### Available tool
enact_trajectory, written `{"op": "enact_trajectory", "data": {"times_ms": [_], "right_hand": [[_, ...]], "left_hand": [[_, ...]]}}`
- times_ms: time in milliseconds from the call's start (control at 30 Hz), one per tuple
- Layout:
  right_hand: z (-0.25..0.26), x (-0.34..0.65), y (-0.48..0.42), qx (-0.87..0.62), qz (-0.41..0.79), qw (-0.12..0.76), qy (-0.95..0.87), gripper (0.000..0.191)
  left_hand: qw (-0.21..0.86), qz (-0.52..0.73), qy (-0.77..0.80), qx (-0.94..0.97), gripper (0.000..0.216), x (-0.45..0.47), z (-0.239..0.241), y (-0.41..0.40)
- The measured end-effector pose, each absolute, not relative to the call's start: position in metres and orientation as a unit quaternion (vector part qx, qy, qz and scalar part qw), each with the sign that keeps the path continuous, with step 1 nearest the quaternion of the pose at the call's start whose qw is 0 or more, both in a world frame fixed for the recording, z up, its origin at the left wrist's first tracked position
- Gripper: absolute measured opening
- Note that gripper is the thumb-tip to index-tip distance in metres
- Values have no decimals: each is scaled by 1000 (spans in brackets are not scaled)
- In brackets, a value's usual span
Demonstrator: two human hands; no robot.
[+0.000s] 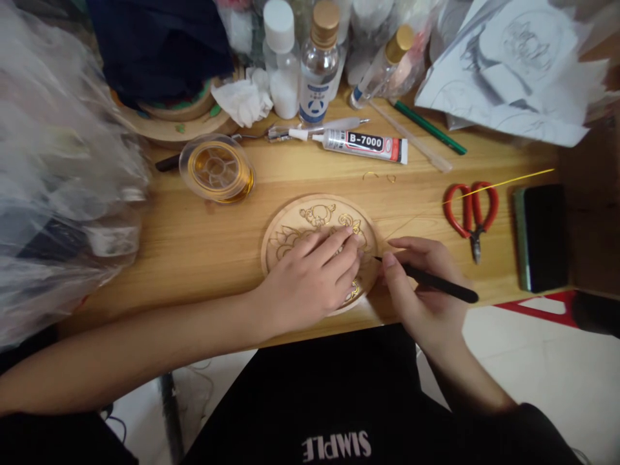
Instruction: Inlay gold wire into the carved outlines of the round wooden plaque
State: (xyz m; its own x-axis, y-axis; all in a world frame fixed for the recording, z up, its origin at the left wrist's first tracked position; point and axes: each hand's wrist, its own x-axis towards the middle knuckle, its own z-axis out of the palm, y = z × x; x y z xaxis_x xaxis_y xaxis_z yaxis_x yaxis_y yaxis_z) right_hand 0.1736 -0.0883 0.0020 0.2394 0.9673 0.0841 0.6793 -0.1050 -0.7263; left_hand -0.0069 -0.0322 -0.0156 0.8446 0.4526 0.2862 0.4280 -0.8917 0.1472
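A round wooden plate (270,236) with a raised rim lies near the table's front edge, with gold wire outlines of petals and curls on it. My left hand (312,274) rests flat across the plate, fingers stretched toward its right side, covering much of the design. In my right hand (426,284), black tweezers (436,284) are held between thumb and fingers, their tip at the plate's right rim. A thin gold wire (508,179) stretches from near the plate and right fingers up to the right, passing over red-handled pliers (477,226).
Behind the plate are a spool of gold wire (217,166), a B-7000 glue tube (365,145), bottles (320,71) and a green pencil (429,126). Two small wire pieces (382,177) lie nearby. A phone (541,239) sits right; plastic bags (72,174) crowd the left.
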Motion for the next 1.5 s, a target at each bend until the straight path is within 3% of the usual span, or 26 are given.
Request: {"op": "enact_trajectory", "data": {"times_ms": [367,1500], "right_hand": [[-3,158,-82,-720,96,314,-611,6],[-8,157,-81,-733,168,364,-550,13]], "left_hand": [[29,163,230,959,29,-7,-16,-32],[28,154,227,961,32,-7,-17,-33]]}}
